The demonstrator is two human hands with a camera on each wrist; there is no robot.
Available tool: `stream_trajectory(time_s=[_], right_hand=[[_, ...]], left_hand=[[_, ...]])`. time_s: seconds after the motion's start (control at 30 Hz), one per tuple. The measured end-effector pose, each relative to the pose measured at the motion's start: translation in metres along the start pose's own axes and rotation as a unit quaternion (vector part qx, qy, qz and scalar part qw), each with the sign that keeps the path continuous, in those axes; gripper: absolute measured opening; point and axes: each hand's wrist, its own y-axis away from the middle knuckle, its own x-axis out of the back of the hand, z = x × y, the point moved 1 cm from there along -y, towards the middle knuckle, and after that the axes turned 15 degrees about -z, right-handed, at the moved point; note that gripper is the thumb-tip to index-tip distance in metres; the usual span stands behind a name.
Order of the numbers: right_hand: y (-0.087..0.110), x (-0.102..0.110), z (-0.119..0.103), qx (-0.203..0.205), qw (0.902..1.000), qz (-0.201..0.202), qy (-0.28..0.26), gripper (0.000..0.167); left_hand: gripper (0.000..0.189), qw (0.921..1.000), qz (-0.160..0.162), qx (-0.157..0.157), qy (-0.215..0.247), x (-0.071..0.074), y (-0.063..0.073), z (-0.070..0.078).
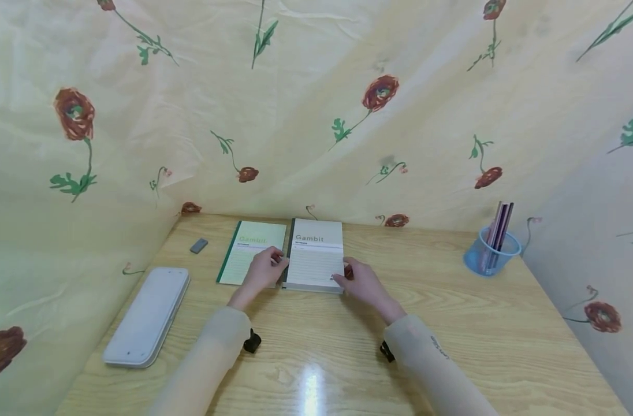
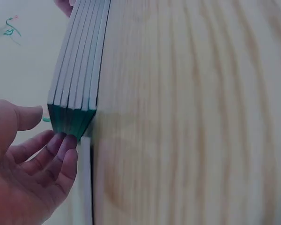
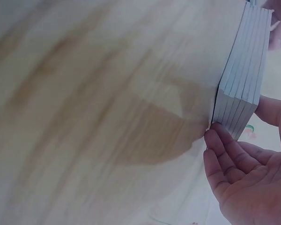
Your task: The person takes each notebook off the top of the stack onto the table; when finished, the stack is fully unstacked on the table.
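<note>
A stack of several notebooks [image 1: 316, 260] lies on the table, its white top cover marked "Gambit". To its left lies a flat green-spined notebook [image 1: 234, 263]. My left hand [image 1: 264, 267] reaches over that notebook to the stack's left side. In the left wrist view, the fingertips [image 2: 71, 139] touch the green spines, while the thumb [image 2: 29, 117] stays apart from them. At the right near corner, my right hand [image 1: 365, 283] holds the stack's edge. The right wrist view has its thumb [image 3: 270, 110] at the top cover and its fingertips at the lower side.
A grey eraser [image 1: 199, 246] and a long whitish case [image 1: 147, 316] lie on the left of the table [image 1: 316, 346]. Towards the right stands a blue cup [image 1: 490, 260] with several pencils [image 1: 502, 222]. Flowered cloth [image 1: 295, 115] hangs behind and along both sides.
</note>
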Motion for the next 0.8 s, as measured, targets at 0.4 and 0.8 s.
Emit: stream_trajectory(time_s=[0.4, 0.8], right_hand=[[-0.010, 0.012, -0.007, -0.040, 0.9977, 0.008, -0.054, 0.056], [-0.025, 0.010, -0.004, -0.082, 0.9954, 0.040, -0.030, 0.038]], left_hand=[[0.026, 0.9960, -0.021, 0.034, 0.080, -0.004, -0.004, -0.003], [0.027, 0.9942, -0.010, 0.040, 0.099, -0.004, -0.002, -0.007]])
